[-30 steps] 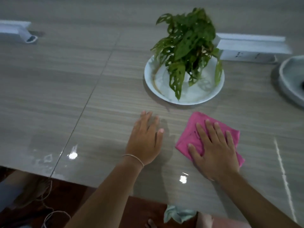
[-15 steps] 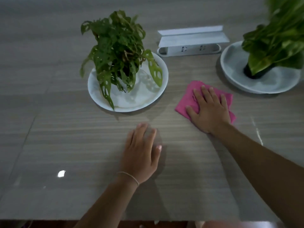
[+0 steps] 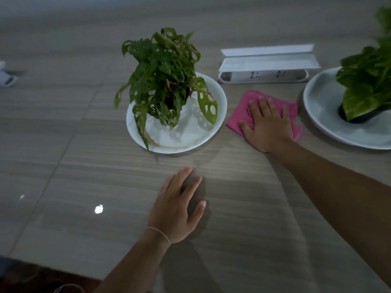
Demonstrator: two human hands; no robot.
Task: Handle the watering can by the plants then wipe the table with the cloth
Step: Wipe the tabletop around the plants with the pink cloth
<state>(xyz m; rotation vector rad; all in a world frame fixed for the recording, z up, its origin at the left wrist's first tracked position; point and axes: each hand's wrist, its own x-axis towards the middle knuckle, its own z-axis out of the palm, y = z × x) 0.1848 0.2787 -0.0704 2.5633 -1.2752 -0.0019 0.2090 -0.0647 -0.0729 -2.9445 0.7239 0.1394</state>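
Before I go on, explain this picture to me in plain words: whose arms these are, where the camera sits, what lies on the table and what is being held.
There is no machine here. A person wears a camera on the head, so the single view looks forward and down along their own arms.

The right hand lies flat with straight fingers on a pink cloth, pressing it onto the wooden table. The left hand rests open on the bare table and holds nothing.

To the left of the cloth a leafy plant stands in a white dish. At the right edge is a second plant in a grey dish. Behind the cloth lies a white power strip. No watering can is in view.
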